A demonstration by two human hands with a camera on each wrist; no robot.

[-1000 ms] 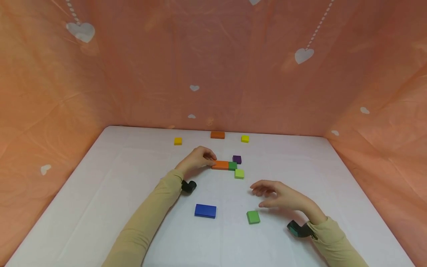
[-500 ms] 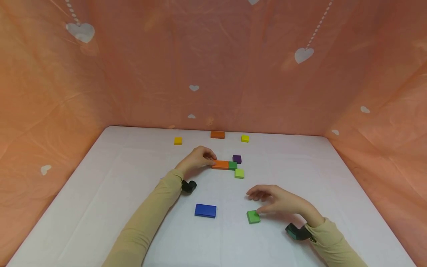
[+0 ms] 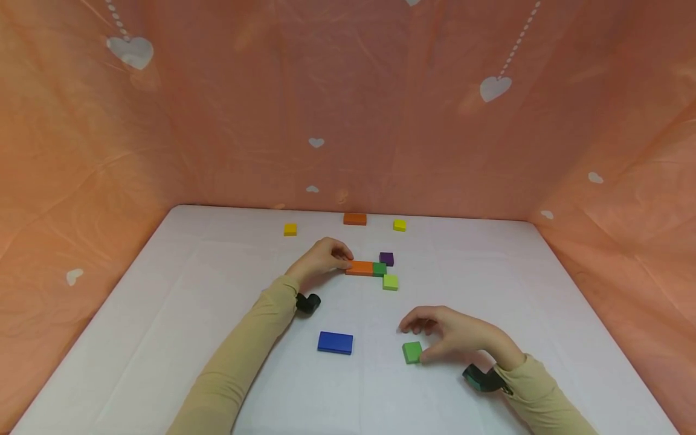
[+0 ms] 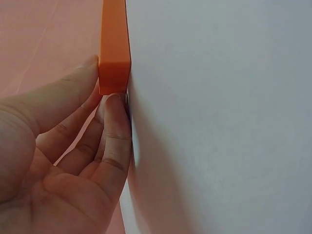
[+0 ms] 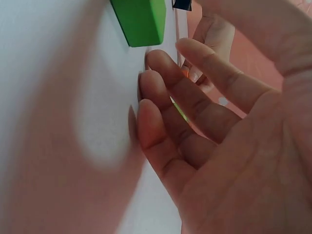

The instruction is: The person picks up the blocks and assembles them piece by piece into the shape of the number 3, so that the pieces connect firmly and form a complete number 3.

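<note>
In the head view my left hand is at the left end of an orange rectangular block. The left wrist view has the thumb along one side of this orange block and a fingertip at its end, pinching it. A dark green square block adjoins its right end, with a purple block behind and a lime block in front. My right hand reaches around a green square block, thumb at its right edge, other fingers loosely bent beyond it; in the right wrist view the fingertips stay off the green block.
A blue rectangular block lies between the forearms on the white table. Along the far edge sit a yellow-orange block, a darker orange block and a yellow block. Orange cloth with hearts surrounds the table.
My right hand has moved toward me and slightly left, bringing its thumb to the green block. The left hand and all the blocks stay in place.
</note>
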